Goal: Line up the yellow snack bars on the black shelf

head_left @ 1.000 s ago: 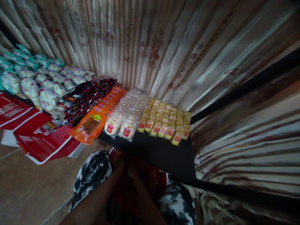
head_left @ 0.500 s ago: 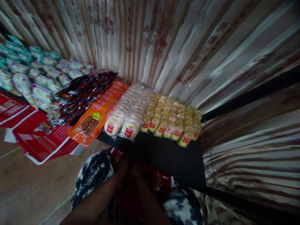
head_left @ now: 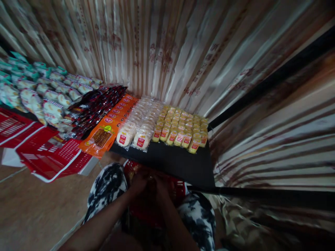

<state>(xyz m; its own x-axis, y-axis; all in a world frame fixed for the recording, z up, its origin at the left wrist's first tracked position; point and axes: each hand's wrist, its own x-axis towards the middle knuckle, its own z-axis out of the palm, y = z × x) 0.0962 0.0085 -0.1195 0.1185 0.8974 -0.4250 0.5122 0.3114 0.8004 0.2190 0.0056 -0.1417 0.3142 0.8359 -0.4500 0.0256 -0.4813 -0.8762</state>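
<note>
My left hand [head_left: 139, 182] and my right hand [head_left: 159, 186] are close together over a red basket [head_left: 180, 188] between my knees, just below the edge of a black shelf [head_left: 183, 165]. Both hands look closed, fingers curled toward each other. A small pale glint shows between them, but deep shadow hides what they hold. Nearest on the shelf are rows of yellow-wrapped snack packs [head_left: 171, 136] and two rows of round white crackers in clear wrappers [head_left: 141, 139].
Left of the crackers lie an orange snack bag [head_left: 104, 130], a heap of dark shiny packets [head_left: 96, 111] and many white-and-green packets [head_left: 52, 108]. Another red basket [head_left: 52, 157] stands at the left. A pleated curtain [head_left: 157, 52] hangs behind; a black bar [head_left: 261, 76] crosses the right.
The view has shifted, so the shelf's right end sits further left. My hands have risen a little into view from beneath the shelf edge and remain close together.
</note>
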